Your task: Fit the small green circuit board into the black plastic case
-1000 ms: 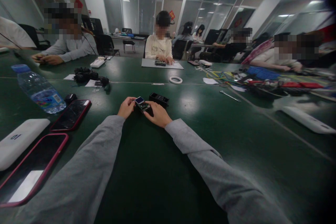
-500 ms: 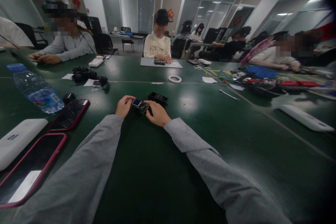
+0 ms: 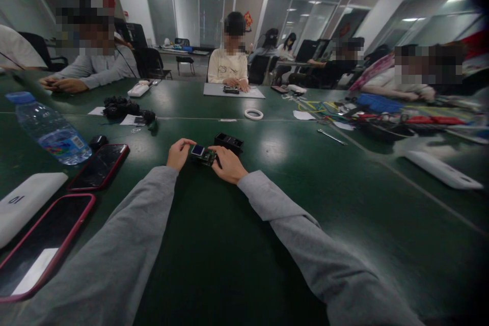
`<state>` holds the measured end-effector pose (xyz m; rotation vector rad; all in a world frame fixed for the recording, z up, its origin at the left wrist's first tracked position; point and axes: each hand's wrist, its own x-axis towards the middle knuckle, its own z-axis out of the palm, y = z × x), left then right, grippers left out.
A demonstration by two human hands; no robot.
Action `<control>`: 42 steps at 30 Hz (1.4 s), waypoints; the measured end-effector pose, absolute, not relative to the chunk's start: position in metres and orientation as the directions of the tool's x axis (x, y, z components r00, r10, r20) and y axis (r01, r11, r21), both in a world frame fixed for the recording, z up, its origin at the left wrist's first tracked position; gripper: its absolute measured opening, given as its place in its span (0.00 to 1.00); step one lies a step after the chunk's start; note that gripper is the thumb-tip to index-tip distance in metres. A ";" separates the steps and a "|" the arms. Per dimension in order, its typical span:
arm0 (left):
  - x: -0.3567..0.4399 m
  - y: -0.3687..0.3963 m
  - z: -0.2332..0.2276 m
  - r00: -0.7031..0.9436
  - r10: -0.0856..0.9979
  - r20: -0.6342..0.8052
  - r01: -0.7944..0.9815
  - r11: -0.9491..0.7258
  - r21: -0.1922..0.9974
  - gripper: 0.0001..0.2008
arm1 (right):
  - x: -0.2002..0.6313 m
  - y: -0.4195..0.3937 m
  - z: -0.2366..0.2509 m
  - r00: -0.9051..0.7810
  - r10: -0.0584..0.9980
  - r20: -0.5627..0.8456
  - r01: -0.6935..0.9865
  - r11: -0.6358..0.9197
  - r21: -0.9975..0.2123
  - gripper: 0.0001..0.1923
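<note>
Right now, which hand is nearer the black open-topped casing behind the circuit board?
Right. The right hand lies just in front of the black casing; the left hand sits further left, beyond the circuit board.

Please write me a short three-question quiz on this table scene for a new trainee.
1. True or false: both hands touch the small circuit board with the little screen.
2. Which lies just beyond the board? A) black plastic housing B) water bottle C) tape ring
3. Fill in: the nearer of the two red-edged phones lies beside a white ____.

Key
1. True: left hand and right hand hold its two ends on the green table.
2. A: the black plastic housing.
3. Power bank, left of the phone; the other phone lies farther off.
</note>
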<state>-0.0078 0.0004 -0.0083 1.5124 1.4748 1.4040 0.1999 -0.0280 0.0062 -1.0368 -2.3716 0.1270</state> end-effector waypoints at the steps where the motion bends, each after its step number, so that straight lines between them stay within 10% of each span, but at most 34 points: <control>1: -0.008 0.000 -0.008 -0.177 0.944 0.279 0.321 -0.212 0.923 0.09 | 0.200 -0.028 0.006 -0.556 0.704 0.443 0.652 0.699 -0.293 0.22; 22: -0.005 -0.007 0.001 -0.186 0.937 0.297 0.351 -0.219 0.910 0.10 | 0.200 -0.027 0.007 -0.585 0.682 0.438 0.625 0.724 -0.292 0.33; 42: -0.005 -0.006 0.000 -0.184 0.943 0.277 0.336 -0.205 0.919 0.11 | 0.199 -0.025 0.005 -0.603 0.667 0.438 0.628 0.735 -0.257 0.22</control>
